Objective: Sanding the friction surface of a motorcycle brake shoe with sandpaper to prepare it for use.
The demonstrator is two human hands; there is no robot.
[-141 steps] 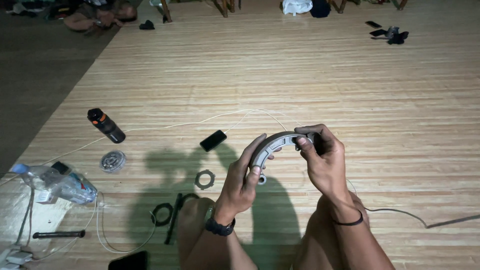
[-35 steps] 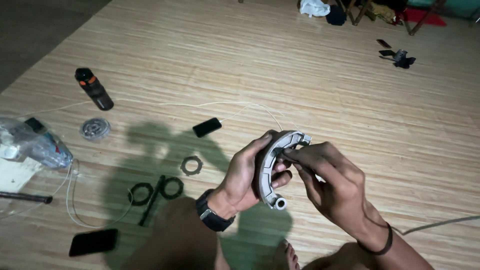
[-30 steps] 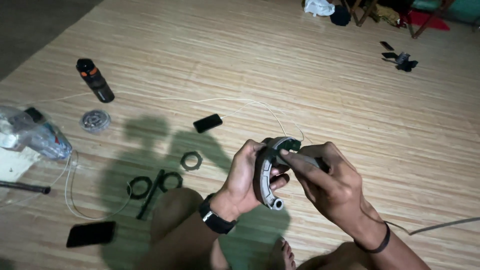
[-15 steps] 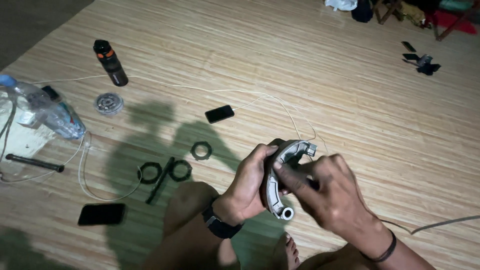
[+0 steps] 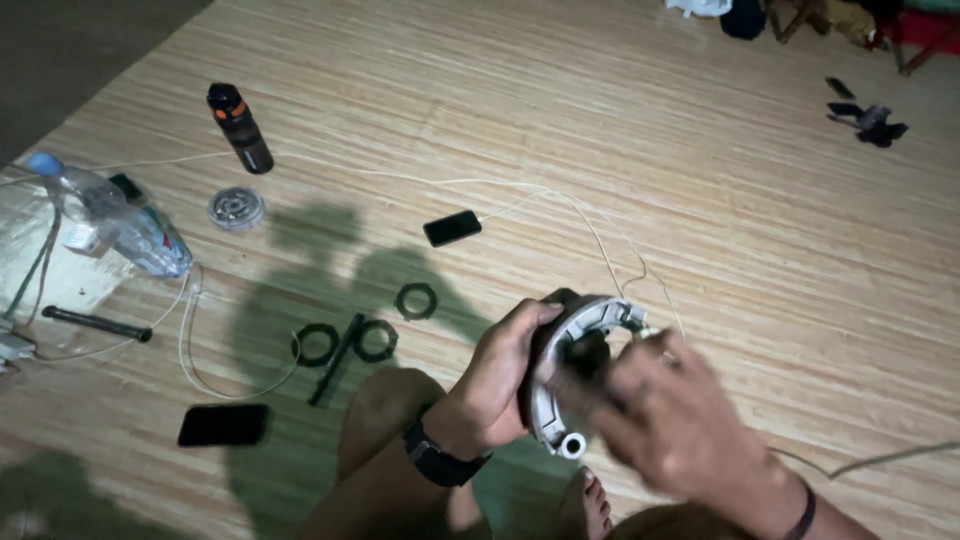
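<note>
Bamboo mat floor under everything. Left hand wrapped around the curved grey brake shoe, held above the knees. Right hand blurred against the shoe's inner side, grip can't be told. Black nut on the floor nearby.

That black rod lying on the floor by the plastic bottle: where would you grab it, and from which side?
Probably best at the middle of the black rod, coming straight down from above. It lies flat on the floor, long and thin, with bare floor along both sides, so fingers can pinch across its width. The water bottle crowds only its upper side.
</note>
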